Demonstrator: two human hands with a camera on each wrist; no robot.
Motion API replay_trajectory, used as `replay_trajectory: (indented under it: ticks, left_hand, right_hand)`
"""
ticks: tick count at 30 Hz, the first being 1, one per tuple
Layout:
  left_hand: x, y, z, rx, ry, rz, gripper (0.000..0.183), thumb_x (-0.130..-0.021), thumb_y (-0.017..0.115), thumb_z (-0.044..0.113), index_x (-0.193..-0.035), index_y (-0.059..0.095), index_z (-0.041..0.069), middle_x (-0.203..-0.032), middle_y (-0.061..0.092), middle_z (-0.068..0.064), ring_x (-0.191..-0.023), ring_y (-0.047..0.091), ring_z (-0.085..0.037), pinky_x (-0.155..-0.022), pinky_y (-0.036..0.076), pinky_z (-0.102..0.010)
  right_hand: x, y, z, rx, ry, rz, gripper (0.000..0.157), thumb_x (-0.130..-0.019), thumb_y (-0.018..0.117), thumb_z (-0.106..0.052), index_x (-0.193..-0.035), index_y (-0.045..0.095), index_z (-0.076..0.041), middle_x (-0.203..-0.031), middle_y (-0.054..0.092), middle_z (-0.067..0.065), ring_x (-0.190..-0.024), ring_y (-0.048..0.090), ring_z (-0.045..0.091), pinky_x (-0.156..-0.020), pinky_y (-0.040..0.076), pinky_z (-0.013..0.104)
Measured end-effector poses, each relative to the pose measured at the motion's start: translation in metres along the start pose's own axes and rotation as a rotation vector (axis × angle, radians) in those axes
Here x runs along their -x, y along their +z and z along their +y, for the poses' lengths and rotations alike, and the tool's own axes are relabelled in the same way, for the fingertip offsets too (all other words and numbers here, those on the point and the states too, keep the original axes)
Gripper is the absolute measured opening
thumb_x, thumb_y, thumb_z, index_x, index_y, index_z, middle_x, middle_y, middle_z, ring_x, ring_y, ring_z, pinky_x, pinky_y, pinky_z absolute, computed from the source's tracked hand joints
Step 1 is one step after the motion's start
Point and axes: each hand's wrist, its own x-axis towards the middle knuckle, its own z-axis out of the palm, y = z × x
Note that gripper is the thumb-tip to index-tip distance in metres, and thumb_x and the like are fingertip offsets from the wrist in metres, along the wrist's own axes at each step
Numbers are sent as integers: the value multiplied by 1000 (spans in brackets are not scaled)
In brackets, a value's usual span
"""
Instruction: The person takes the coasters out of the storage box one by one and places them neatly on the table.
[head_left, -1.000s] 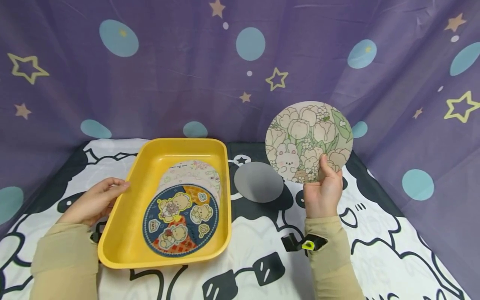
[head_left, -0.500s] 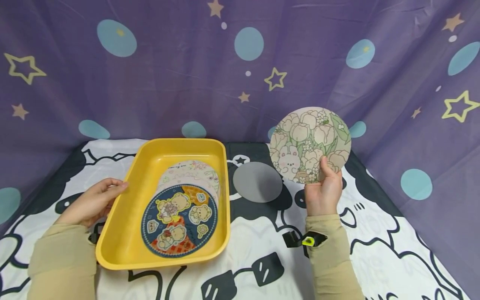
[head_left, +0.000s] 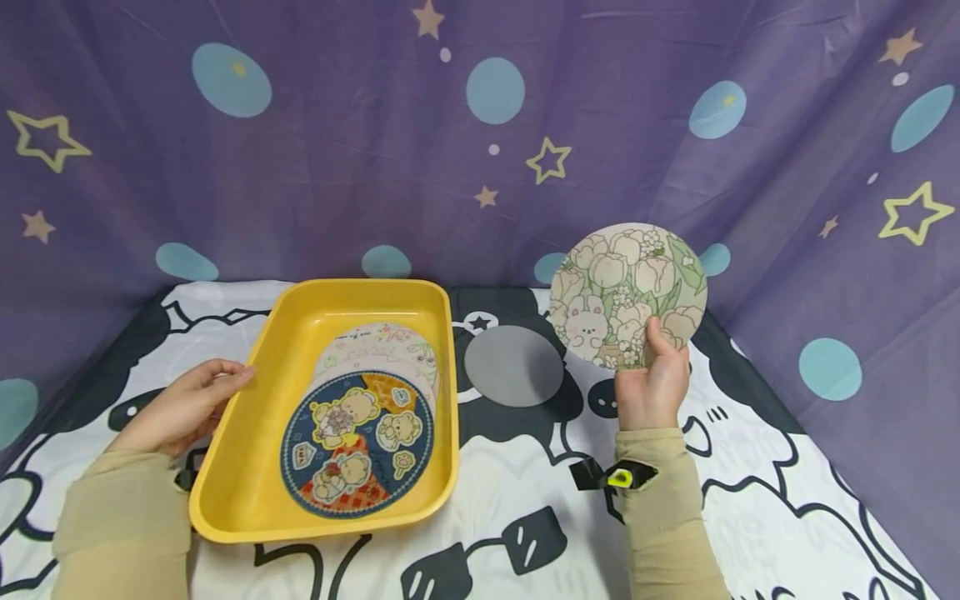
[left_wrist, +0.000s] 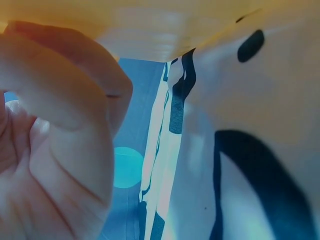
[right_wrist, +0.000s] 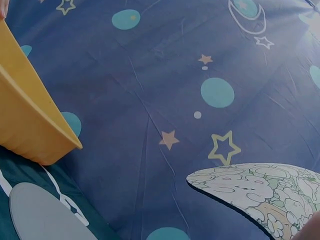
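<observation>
My right hand point(head_left: 651, 382) holds up a thin round mat point(head_left: 618, 292) printed with pale tulips and a white rabbit; the thumb lies on its printed face. In the right wrist view the mat point(right_wrist: 250, 187) shows a dark edge. At the left, my left hand point(head_left: 183, 404) grips the left rim of a yellow tray point(head_left: 251, 467), and the left wrist view has its curled fingers point(left_wrist: 75, 75) under the rim. Inside the tray, a blue and orange round mat point(head_left: 358, 446) with bears overlaps pale floral round mats point(head_left: 382, 342). A plain grey disc point(head_left: 513, 367) lies between tray and right hand.
The table cover point(head_left: 495, 475) is white with black cartoon drawings. A purple curtain point(head_left: 337, 167) with stars and blue ovals hangs behind the table and along its right side.
My right hand has moved slightly right, and the tulip mat has sunk lower and tilted back a little. The left hand keeps its grip on the tray.
</observation>
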Motion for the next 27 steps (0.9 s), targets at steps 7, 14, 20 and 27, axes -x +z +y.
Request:
replay_trajectory:
  ticks: [7, 14, 20, 27]
  left_hand:
    - [-1, 0, -1, 1, -5, 4, 55, -104, 44, 46, -127, 33, -2, -97, 65, 2, -82, 68, -11, -72, 59, -34]
    - [-1, 0, -1, -1, -20, 7, 57, -104, 45, 47, -128, 32, -3, -96, 65, 2, -81, 68, -12, -71, 59, -35]
    - [-1, -1, -1, 0, -18, 4, 56, -104, 44, 46, -128, 32, -3, -95, 66, 3, -81, 68, -12, -71, 59, -35]
    - [-1, 0, -1, -6, -19, 2, 56, -104, 44, 47, -128, 32, -3, -96, 65, 2, -81, 68, -12, -71, 59, -34]
  right_hand:
    - [-7, -7, 2, 16, -3, 9, 42, -97, 55, 1, -134, 43, -13, -126, 57, 8, -107, 66, 20, -88, 57, 34]
    - [-14, -12, 1, -42, 40, 41, 47, -96, 54, 5, -137, 41, -14, -127, 54, 7, -108, 64, 20, -88, 56, 35]
    - [-18, -15, 2, -22, 60, 66, 49, -96, 54, 5, -138, 39, -15, -128, 53, 6, -108, 63, 19, -88, 56, 34]
    - [-23, -21, 1, -4, 72, 85, 40, -96, 54, 5, -130, 44, -13, -123, 58, 6, -103, 65, 19, -83, 56, 34]
